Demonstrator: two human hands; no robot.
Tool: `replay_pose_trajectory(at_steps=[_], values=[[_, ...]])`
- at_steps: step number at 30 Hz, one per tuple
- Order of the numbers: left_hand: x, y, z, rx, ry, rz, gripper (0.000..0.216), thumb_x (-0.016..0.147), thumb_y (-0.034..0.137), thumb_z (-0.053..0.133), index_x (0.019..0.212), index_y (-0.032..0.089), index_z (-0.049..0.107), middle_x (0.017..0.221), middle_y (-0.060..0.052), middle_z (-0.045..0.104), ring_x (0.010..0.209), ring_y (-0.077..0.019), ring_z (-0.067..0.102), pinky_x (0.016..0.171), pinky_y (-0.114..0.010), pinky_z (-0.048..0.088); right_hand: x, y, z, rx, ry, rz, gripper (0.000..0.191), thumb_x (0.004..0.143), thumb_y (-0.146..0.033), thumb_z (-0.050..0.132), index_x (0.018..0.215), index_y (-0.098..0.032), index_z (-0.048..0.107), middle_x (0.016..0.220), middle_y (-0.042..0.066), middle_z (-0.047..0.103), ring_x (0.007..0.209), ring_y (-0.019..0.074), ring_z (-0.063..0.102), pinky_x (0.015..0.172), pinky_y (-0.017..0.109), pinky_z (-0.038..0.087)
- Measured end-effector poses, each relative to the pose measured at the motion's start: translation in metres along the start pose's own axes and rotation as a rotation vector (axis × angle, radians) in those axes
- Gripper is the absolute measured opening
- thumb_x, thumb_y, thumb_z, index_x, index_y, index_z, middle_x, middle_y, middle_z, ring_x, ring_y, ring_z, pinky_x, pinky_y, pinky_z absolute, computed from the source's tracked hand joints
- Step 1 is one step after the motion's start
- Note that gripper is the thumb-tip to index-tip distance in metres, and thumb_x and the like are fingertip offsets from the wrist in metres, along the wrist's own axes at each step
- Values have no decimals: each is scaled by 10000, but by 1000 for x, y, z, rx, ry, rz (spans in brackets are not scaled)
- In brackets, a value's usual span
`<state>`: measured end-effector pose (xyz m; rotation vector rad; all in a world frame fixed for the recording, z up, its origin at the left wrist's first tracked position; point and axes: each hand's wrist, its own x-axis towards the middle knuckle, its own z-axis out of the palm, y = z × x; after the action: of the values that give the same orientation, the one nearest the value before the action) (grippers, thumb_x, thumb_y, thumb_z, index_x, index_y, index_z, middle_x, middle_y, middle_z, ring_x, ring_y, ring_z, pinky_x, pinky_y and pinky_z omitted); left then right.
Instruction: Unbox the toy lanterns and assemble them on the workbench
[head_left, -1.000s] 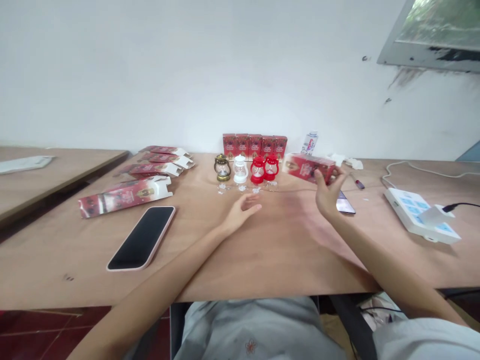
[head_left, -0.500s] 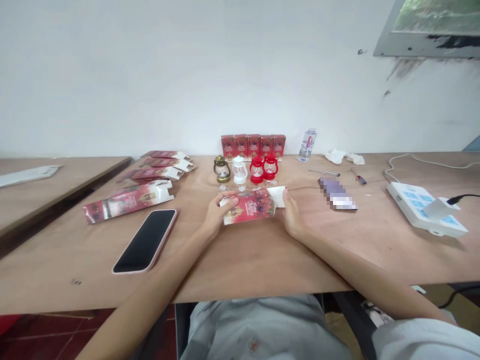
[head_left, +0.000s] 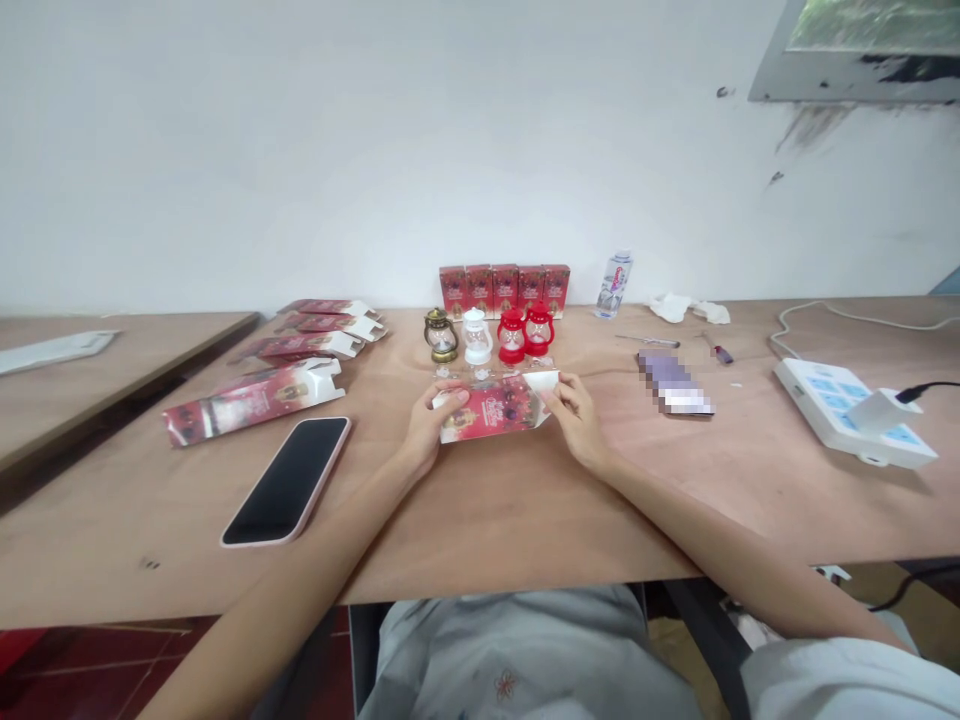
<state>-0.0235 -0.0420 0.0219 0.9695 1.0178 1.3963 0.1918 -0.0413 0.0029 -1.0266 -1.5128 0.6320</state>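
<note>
Between my two hands is a red printed cardboard box point(head_left: 495, 410), held on its side above the table. My left hand point(head_left: 431, 425) grips its left end, thumb across the front. At the right end, the fingers of my right hand point(head_left: 576, 420) pinch the white end flap point(head_left: 541, 380). Just behind the box stand small lanterns: a bronze one point(head_left: 442, 337), a white one point(head_left: 477, 338) and two red ones, the nearer red lantern point(head_left: 512, 338) partly overlapping the other point(head_left: 538, 330). Small clear pieces point(head_left: 484, 373) lie in front of them, partly hidden by the box.
Closed red boxes point(head_left: 504, 290) stand in a row against the wall. Flattened boxes point(head_left: 251, 400) lie at left, near a phone point(head_left: 289, 482). To the right are a bottle point(head_left: 614, 285), crumpled tissue point(head_left: 670, 308), a screwdriver point(head_left: 721, 353), a pixelated phone point(head_left: 675, 383) and a power strip point(head_left: 844, 410).
My right hand has moved slightly left and its fingers have curled onto the white flap, which now tilts inward. My left hand keeps its hold on the box.
</note>
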Motion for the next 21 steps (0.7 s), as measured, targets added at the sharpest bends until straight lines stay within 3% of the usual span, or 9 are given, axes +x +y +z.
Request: replay_pose_trajectory(at_steps=[2, 4, 7, 10, 14, 18, 21], values=[[-2, 0, 2, -8, 4, 39, 521, 496, 395, 822, 900, 178, 574, 792, 10, 642, 639, -124, 605, 637, -262, 507, 0, 3, 2, 29, 6, 49, 308, 762, -441, 600, 577, -195, 588, 1017, 50, 503, 981, 204, 540, 911, 359, 414], [-5, 0, 3, 35, -21, 99, 537, 516, 404, 812, 943, 193, 563, 866, 0, 646, 694, -136, 615, 664, -270, 517, 0, 4, 6, 85, 0, 91, 197, 712, -410, 642, 726, -216, 676, 1098, 58, 509, 1029, 214, 539, 918, 361, 424], [-10, 2, 4, 219, -90, 210, 551, 556, 415, 790, 1006, 206, 551, 957, -13, 639, 804, -164, 619, 728, -287, 520, 0, 5, 9, 209, -29, 153, 247, 676, -372, 650, 864, -225, 715, 1082, 54, 586, 1048, 226, 541, 902, 362, 445], [-13, 2, 5, 350, -139, 269, 571, 585, 418, 773, 1057, 206, 530, 1005, -26, 623, 882, -183, 609, 780, -305, 511, 2, 6, 9, 306, -17, 262, 214, 652, -363, 649, 756, -192, 725, 923, 43, 654, 924, 221, 579, 800, 349, 478], [-12, 2, 7, 339, -181, 233, 661, 531, 380, 806, 1086, 207, 490, 988, -30, 620, 888, -198, 609, 783, -326, 513, 5, 6, 6, 332, 13, 319, 144, 591, -307, 666, 644, -181, 712, 807, 25, 670, 737, 176, 585, 678, 299, 465], [-9, 2, 5, 293, -156, 235, 703, 482, 343, 832, 1078, 203, 487, 994, -32, 619, 911, -208, 610, 792, -332, 511, 5, 5, 6, 330, -98, 358, 101, 580, -255, 649, 610, -176, 705, 609, -14, 634, 607, 142, 533, 632, 284, 426], [-7, 0, 4, 258, -156, 221, 754, 454, 316, 845, 1100, 202, 473, 1043, -45, 617, 961, -223, 605, 827, -351, 507, 4, 4, 6, 349, -87, 353, 102, 574, -223, 632, 633, -181, 704, 631, -22, 646, 638, 144, 536, 657, 285, 427]])
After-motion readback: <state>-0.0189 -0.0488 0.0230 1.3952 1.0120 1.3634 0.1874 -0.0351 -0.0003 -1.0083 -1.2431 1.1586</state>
